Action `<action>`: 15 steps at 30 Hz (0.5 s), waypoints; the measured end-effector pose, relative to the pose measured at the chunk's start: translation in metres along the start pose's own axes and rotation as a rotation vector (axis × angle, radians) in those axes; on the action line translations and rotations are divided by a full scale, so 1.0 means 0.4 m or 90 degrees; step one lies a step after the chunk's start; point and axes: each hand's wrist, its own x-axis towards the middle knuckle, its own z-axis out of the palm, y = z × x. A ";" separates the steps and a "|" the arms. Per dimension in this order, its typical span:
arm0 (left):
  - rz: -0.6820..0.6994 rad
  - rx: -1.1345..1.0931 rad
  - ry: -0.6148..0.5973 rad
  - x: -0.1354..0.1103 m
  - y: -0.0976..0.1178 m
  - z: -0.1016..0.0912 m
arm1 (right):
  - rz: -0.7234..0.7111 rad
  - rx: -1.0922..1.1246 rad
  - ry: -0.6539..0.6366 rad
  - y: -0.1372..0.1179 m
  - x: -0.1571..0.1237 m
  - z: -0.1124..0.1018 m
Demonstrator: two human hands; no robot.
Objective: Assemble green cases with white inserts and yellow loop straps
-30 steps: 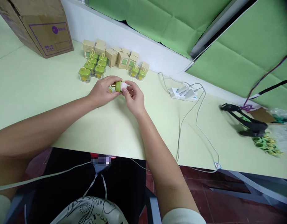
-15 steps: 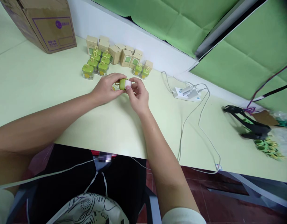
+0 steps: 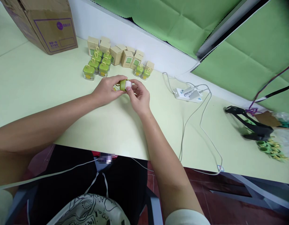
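Observation:
Both of my hands meet over the pale green table [image 3: 41, 84], holding one small green-lidded clear case [image 3: 124, 85] between them. My left hand [image 3: 107, 89] grips its green lid end with closed fingers. My right hand [image 3: 139, 97] pinches the whitish end with thumb and fingertips. Just behind the hands stand several more green-lidded cases [image 3: 97, 65] with yellow loops, and a row of small tan cartons [image 3: 122, 57] along the wall. Two further cases [image 3: 142, 71] sit beside the rightmost carton.
A large cardboard box [image 3: 44, 23] stands at the back left. A white power strip [image 3: 188, 94] with plugged cables [image 3: 200, 125] lies right of my hands. Far right are a black clamp-like tool [image 3: 251, 126], green rings [image 3: 271, 148] and plastic bags [image 3: 285, 120].
My hands have kept hold of the case with only slight finger shifts. The view tilted a little, moving everything slightly down and right in the picture.

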 end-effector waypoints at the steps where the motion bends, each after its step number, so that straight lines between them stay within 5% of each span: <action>1: -0.004 -0.002 -0.002 0.000 0.001 -0.001 | -0.013 -0.012 0.004 0.002 0.000 0.000; 15: -0.050 -0.031 -0.019 0.008 0.016 -0.007 | -0.178 -0.160 -0.025 0.084 0.044 -0.027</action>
